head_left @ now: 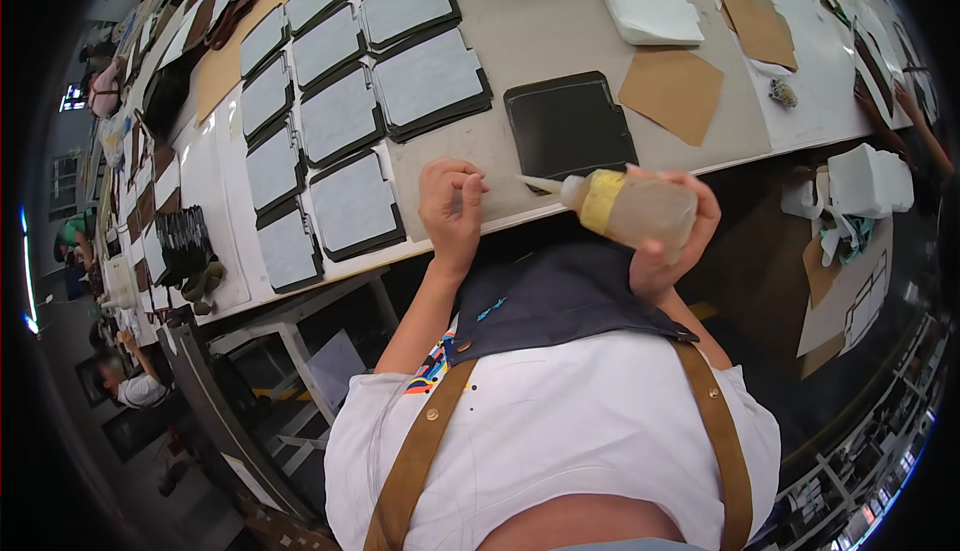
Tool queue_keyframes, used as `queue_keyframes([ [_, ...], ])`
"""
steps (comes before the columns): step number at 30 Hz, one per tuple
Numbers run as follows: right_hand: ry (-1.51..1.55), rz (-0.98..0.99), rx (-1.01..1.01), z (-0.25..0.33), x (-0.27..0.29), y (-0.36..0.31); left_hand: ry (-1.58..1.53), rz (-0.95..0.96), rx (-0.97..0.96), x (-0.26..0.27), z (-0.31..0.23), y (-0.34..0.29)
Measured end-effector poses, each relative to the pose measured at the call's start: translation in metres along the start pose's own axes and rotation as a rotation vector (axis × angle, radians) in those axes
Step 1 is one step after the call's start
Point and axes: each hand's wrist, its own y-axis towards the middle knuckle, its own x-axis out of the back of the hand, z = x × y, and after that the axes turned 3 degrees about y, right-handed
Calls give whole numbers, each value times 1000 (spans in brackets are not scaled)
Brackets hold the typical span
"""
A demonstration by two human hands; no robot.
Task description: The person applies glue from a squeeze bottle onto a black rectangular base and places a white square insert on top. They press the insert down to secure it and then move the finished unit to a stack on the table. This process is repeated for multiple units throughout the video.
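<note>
My right hand is wrapped round a squeeze bottle with cloudy, pale contents, a yellow band and a thin white nozzle. The bottle is tipped on its side over the table's near edge, its nozzle pointing left. Just beyond the nozzle lies a flat black panel with a notched edge and a pale line along its border. To the left, my left hand hovers at the table edge with its fingers curled in and nothing visible in them. Beside it are rows of black panels topped with light grey sheets.
A brown square sheet and a stack of white sheets lie beyond the black panel. More brown pieces are at the far right. White packaging stands below the table's right side. Other people are at the far left and right.
</note>
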Motion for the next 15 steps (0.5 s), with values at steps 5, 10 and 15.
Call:
queue_keyframes([
  [5, -13, -435, -164, -10, 58, 56, -22, -46, 37, 0, -4, -1],
  [10, -590, -514, -180, -46, 151, 75, -18, -2, 12, -1, -4, 2],
  [15, -1189, -361, 130, -40, 146, 96, 8, -40, 1, -2, -3, 2],
])
